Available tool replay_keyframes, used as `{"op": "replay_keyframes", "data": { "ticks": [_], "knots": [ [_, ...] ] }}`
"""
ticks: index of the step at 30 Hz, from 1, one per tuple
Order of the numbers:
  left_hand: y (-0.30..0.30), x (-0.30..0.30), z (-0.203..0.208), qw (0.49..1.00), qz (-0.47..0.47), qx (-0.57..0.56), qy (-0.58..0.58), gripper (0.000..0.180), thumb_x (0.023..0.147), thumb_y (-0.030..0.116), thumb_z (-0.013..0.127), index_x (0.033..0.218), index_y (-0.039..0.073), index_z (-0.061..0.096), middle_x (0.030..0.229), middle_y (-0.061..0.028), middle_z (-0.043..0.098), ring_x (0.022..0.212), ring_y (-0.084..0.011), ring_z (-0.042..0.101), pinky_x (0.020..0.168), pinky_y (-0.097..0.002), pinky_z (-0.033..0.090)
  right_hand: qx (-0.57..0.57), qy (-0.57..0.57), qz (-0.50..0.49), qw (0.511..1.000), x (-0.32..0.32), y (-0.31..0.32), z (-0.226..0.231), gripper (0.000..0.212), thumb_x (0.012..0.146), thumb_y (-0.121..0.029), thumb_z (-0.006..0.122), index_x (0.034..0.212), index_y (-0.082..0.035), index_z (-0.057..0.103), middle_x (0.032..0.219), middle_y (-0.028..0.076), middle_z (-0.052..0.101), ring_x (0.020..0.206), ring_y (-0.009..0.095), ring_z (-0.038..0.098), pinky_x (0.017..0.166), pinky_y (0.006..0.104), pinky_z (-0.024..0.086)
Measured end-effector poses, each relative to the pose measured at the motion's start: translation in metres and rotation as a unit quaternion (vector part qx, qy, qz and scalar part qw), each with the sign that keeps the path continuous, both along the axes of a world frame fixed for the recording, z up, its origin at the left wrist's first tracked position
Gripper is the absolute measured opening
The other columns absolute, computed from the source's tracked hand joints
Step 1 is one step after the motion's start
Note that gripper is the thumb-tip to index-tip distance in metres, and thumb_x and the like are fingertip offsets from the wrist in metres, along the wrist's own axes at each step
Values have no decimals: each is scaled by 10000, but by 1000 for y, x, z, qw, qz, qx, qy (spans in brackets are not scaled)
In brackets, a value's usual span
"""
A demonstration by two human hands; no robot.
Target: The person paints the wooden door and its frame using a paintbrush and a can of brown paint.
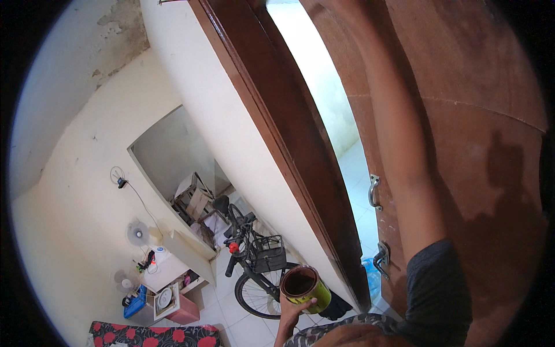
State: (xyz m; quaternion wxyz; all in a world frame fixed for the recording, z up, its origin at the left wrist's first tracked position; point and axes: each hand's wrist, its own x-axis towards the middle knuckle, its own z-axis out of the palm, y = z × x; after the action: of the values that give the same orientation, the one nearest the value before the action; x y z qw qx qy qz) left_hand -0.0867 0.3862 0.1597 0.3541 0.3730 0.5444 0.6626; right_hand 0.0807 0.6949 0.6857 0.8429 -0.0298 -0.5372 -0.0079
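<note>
My left hand (291,309) grips a yellow-green paint can (319,294) low in the view, its thumb against the side. Brown paint coats the can's rim and inside. My right arm stretches up along a brown wooden door (485,75). At the top edge of the view my right hand (342,6) is cut off, so its fingers and anything in them are hidden. The door stands ajar beside a brown door frame (300,121), which looks glossy along its edge. A metal pull handle (374,192) and a latch (381,258) sit on the door's edge.
A black bicycle (254,260) with a front basket stands beyond the can. Farther left are a white desk (167,269), two fans, a pink box (185,309) and a red-flowered black cloth (156,335). Behind the door gap shows a bright tiled room with blue-tinted plastic (373,277).
</note>
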Motion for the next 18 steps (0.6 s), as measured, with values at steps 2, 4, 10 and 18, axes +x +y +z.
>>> {"op": "replay_keyframes", "data": {
  "ticks": [2,4,10,18],
  "knots": [
    [-1,-2,-1,1000,0,2,-6,795,562,5,872,1267,-4,506,1169,-98,627,1076,-205,600,966,-362,472,37,33,27,998,-7,-3,11,351,864,-268,706,747,57,643,628,144,651,595,190,629,565,359,475],
    [1,-2,0,1000,-5,7,-10,792,562,3,871,1265,-6,508,1164,-97,629,1075,-204,600,964,-360,473,69,0,29,997,-12,7,16,353,871,-261,700,739,58,631,610,146,636,576,168,600,540,360,453],
    [3,-18,-15,1000,-22,-3,4,902,524,46,906,1298,8,447,1213,-105,588,1108,-212,575,969,-361,470,56,-74,-6,996,-14,-10,-72,265,862,-201,698,751,24,613,607,119,600,566,150,576,524,322,443],
    [15,-13,3,999,-42,-6,11,804,551,48,888,1262,-8,517,1170,-101,627,1060,-200,600,948,-350,477,-40,-99,-176,979,46,-83,-133,292,904,-296,661,761,-42,674,619,82,652,545,192,646,486,308,465]
  ]
}}
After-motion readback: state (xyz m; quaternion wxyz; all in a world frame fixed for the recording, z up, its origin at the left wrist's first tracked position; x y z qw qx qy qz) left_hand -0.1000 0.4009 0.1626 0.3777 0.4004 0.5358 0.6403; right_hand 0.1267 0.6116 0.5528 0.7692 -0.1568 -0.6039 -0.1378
